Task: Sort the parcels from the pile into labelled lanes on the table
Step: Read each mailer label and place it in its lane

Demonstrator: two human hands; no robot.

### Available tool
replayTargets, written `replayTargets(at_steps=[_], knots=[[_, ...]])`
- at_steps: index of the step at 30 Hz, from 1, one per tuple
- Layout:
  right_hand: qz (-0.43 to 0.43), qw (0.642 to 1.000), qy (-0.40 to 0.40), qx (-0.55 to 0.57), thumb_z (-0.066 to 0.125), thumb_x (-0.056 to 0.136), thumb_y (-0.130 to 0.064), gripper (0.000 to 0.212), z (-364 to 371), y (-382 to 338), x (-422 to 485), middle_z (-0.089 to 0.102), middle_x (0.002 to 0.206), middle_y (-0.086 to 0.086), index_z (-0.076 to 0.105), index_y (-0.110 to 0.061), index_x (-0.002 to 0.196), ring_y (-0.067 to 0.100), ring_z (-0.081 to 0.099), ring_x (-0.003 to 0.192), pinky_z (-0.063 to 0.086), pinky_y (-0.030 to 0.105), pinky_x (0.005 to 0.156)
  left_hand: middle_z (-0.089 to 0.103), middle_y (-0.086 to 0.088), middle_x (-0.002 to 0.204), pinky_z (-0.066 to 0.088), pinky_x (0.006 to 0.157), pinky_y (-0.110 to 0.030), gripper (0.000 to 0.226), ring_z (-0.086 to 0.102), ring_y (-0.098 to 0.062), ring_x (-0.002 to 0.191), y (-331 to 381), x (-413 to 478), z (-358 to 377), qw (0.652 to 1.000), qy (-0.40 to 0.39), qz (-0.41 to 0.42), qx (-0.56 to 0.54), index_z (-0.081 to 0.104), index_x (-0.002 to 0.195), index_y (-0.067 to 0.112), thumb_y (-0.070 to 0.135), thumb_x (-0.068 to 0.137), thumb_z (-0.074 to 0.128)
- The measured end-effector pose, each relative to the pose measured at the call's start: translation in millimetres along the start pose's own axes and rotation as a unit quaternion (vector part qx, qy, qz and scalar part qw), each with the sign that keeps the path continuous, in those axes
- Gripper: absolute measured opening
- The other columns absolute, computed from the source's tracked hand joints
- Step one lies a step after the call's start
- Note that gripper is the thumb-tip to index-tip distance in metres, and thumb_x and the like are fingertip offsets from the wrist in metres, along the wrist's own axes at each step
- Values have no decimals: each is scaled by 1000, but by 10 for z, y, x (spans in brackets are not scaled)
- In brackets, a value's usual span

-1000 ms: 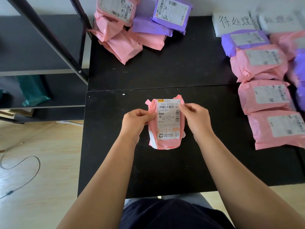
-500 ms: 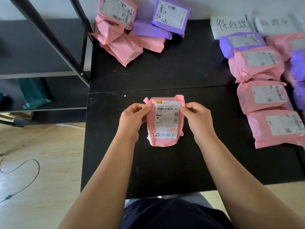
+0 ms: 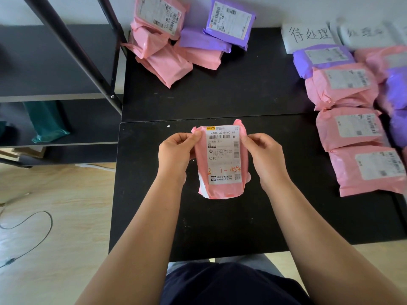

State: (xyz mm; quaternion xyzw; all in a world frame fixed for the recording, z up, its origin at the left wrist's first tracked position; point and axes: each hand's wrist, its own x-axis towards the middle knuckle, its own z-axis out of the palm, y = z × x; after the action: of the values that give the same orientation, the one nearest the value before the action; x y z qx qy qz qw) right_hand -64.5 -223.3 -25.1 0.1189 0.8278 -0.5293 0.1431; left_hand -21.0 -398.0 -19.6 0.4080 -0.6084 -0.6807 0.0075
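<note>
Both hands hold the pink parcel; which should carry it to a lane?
Right, likely: the right hand pinches the pink parcel on the side where the sorted rows lie; the left hand would have to reach across.

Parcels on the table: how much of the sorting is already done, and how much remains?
Done: a row of parcels lies below the handwritten sign on the right. In hand: the left hand and right hand pinch one pink parcel, label up. Left: a pile of unsorted parcels at the far edge.
</note>
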Motion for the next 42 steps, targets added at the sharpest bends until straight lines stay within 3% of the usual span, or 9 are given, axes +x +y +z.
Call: replayTargets(at_steps=[4, 10, 13, 17, 20, 26, 30, 34, 42], knots=[[32, 998, -59, -4, 64, 95, -33, 19, 7, 45, -36, 69, 101, -11, 69, -22, 110, 3, 64, 93, 49, 17, 71, 76, 0, 84, 61, 72, -29, 23, 74, -13, 76, -10, 38, 1, 999, 39, -24, -23, 68, 81, 12, 33, 84, 77], [29, 998, -47, -43, 59, 98, -22, 12, -8, 71, -56, 69, 92, -9, 71, -20, 94, 5, 65, 86, 50, 19, 69, 74, 0, 85, 61, 76, -31, 22, 73, -15, 81, -127, 59, 43, 998, 62, -32, 1, 67, 85, 14, 35, 90, 71], [38, 998, -21, -43, 59, 99, -22, 14, -8, 78, -22, 69, 91, -8, 71, -18, 94, 5, 65, 85, 51, 20, 70, 76, 2, 91, 60, 85, -37, 23, 73, -16, 88, -180, 80, 64, 998, 19, -44, 28, 71, 95, 17, 39, 91, 67], [40, 997, 5, -65, 58, 99, -23, 15, -17, 93, 26, 68, 89, -7, 70, -16, 94, 6, 64, 84, 54, 24, 74, 76, 2, 93, 57, 90, -39, 44, 73, -18, 91, -246, 44, 82, 995, -40, -74, 48, 73, 98, 13, 55, 89, 62], [51, 996, 28, -67, 57, 100, -23, 15, -15, 97, 46, 66, 87, -7, 69, -17, 92, 6, 63, 83, 52, 21, 70, 77, 0, 92, 57, 91, -40, 38, 73, -20, 93, -324, 17, 72, 994, -65, -84, 34, 74, 97, 12, 48, 87, 69], [48, 997, 14, -54, 58, 99, -23, 9, -9, 75, 6, 63, 88, -12, 67, -21, 98, 2, 60, 80, 42, 14, 61, 77, -8, 91, 60, 83, -36, 17, 75, -24, 89, -329, -4, 33, 994, -55, -87, -18, 70, 87, 4, 20, 85, 76], [61, 997, -30, -31, 61, 98, -28, 3, -13, 51, -44, 60, 89, -17, 62, -26, 100, -2, 56, 80, 38, 12, 61, 77, -6, 91, 60, 79, -33, 19, 75, -21, 87, -334, 14, 4, 994, -18, -107, -33, 72, 91, 4, 21, 86, 76], [69, 996, -55, -22, 63, 96, -31, 5, -10, 59, -95, 64, 87, -18, 66, -28, 94, 0, 59, 83, 39, 13, 64, 76, -8, 88, 60, 70, -29, 19, 72, -18, 75, -326, 32, -5, 993, 10, -110, -34, 68, 79, 5, 20, 85, 76], [102, 994, -27, -21, 67, 93, -24, 16, 14, -18, -94, 68, 85, -7, 68, -23, 78, 7, 61, 82, 41, 19, 63, 73, -6, 79, 57, 66, -29, 17, 65, -15, 65, -295, 45, -37, 992, 21, -118, -38, 67, 77, 7, 20, 84, 74]])
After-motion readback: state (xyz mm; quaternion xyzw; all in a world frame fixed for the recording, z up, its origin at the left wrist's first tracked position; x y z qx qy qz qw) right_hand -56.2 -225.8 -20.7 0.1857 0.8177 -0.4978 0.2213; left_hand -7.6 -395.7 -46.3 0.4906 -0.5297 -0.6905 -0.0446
